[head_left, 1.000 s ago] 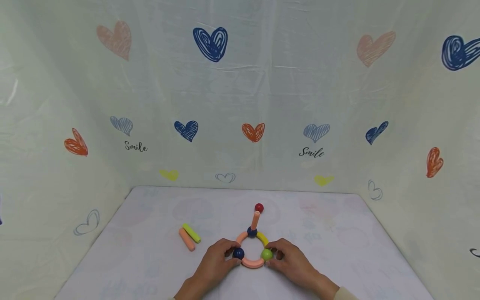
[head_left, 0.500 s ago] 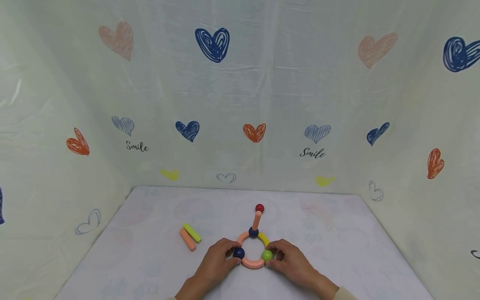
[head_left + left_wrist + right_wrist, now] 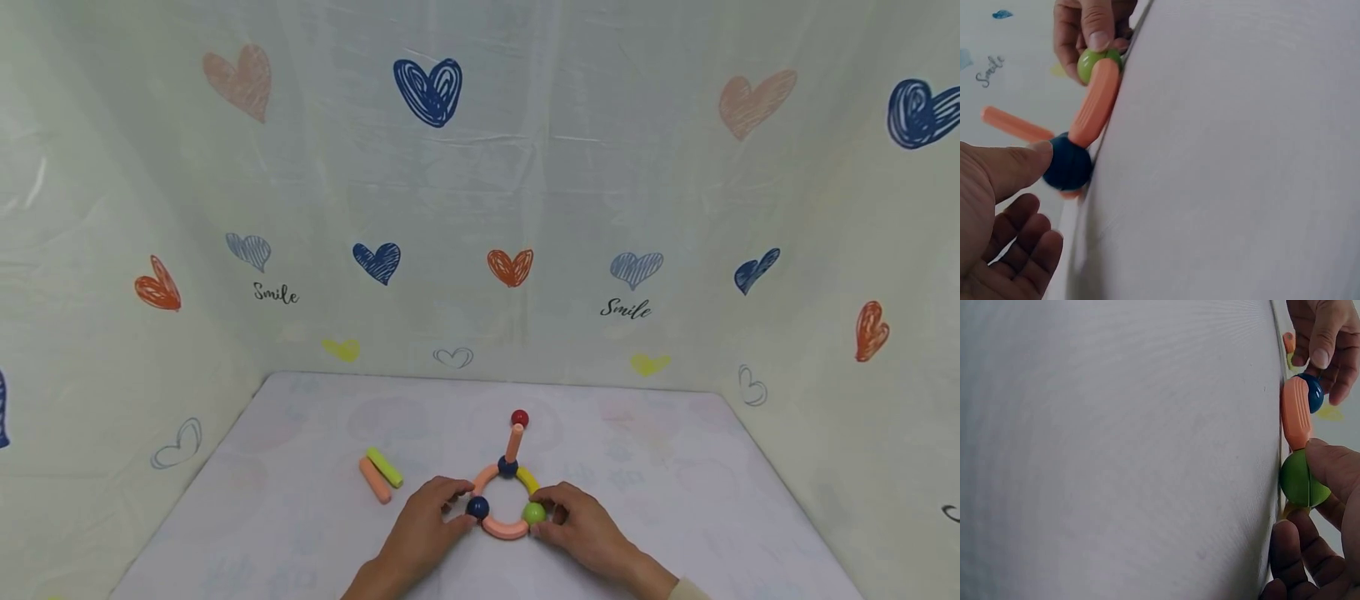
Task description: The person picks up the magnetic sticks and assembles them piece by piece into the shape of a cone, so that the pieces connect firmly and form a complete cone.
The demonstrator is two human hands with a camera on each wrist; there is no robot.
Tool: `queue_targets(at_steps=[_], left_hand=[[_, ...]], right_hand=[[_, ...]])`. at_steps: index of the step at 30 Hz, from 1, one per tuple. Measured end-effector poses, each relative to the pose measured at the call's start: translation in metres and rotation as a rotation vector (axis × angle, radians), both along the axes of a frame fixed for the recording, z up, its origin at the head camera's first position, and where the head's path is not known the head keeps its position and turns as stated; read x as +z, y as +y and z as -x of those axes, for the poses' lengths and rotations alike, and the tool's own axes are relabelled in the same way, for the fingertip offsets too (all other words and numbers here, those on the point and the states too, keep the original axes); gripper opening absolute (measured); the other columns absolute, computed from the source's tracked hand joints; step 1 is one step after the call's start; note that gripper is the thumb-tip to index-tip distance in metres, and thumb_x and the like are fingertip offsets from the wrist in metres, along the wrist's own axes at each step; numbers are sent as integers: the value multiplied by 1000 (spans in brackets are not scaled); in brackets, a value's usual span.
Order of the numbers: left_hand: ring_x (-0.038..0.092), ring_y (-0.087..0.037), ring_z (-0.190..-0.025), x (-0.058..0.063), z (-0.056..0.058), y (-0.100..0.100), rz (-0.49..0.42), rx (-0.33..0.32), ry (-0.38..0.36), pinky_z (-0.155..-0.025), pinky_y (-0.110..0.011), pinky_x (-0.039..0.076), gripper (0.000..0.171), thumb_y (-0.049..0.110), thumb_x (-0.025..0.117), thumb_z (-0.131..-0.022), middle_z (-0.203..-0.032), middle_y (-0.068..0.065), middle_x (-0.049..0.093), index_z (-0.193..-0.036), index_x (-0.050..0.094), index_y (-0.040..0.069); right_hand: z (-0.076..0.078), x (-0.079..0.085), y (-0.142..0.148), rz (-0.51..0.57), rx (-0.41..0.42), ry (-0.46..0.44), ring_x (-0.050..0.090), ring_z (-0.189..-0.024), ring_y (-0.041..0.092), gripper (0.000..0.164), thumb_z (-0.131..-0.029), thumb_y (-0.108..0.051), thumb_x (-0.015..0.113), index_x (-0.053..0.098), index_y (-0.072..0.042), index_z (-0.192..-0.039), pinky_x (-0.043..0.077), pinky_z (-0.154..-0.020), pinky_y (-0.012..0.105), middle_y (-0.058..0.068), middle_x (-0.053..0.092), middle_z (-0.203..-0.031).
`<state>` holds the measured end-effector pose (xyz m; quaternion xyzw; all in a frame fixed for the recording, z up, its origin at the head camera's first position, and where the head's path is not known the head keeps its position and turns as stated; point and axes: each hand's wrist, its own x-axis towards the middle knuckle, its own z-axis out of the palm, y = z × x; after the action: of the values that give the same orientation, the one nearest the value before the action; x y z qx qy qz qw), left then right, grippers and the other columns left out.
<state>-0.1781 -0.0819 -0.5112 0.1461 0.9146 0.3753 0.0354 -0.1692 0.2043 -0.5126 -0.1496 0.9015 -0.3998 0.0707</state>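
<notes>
A ring of magnetic building pieces lies on the table, with a navy ball (image 3: 477, 507) at left, a green ball (image 3: 534, 512) at right and another navy ball (image 3: 507, 467) at the back. Between them run a front curved pink stick (image 3: 506, 528), a left pink one (image 3: 485, 477) and a yellow one (image 3: 528, 479). A straight pink stick (image 3: 514, 443) rises from the back ball. My left hand (image 3: 420, 533) has its thumb at the left navy ball, its fingers loosely spread beside it. My right hand (image 3: 592, 529) pinches the green ball between thumb and forefinger.
A red ball (image 3: 520, 418) appears just behind the straight stick's tip; contact cannot be told. Left of the ring, a loose pink stick (image 3: 375, 480) and a yellow-green stick (image 3: 385, 467) lie side by side on the white table (image 3: 300, 517). A heart-printed curtain (image 3: 480, 192) encloses the table.
My left fingers have loosened and drawn slightly away from the left navy ball. The right hand keeps its pinch on the green ball, and the ring has barely moved.
</notes>
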Motion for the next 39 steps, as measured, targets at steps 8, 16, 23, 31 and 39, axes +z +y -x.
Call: queue_targets(at_steps=[8,16,23,31,39], left_hand=[[63,-13,-102,16,2,-44,-72,201,94,-81,-28,54,40,20,87,-88,-117,5,71,-126,74,21],[61,-26,-113,17,16,-102,-79,329,85,-94,-44,51,51,22,82,-89,-131,-11,67,-137,68,12],[49,-42,-128,7,24,-116,-25,360,-1,-101,-59,46,78,41,85,-88,-138,-24,57,-150,53,4],[48,-45,-126,-2,30,-115,26,381,-29,-102,-61,45,87,42,89,-83,-135,-26,59,-149,52,0],[48,-45,-127,-4,29,-115,53,391,-44,-103,-61,46,94,45,89,-82,-134,-26,58,-151,47,-3]], right_hand=[[0,0,-1,-9,-8,-2,52,-79,3,39,-90,-35,84,73,-17,-122,43,-66,22,-6,63,-101],[0,0,-1,-24,-15,-6,53,-80,3,38,-90,-36,84,73,-17,-122,44,-68,21,-6,64,-103],[1,-1,-1,-23,-7,1,53,-80,3,37,-91,-36,84,73,-18,-122,45,-69,22,-7,64,-101],[2,-1,0,-30,-5,-1,53,-81,3,38,-91,-37,83,72,-19,-122,44,-70,22,-7,63,-102],[2,-1,0,-20,-1,-6,53,-81,3,37,-91,-37,83,72,-20,-122,45,-70,22,-6,63,-102]])
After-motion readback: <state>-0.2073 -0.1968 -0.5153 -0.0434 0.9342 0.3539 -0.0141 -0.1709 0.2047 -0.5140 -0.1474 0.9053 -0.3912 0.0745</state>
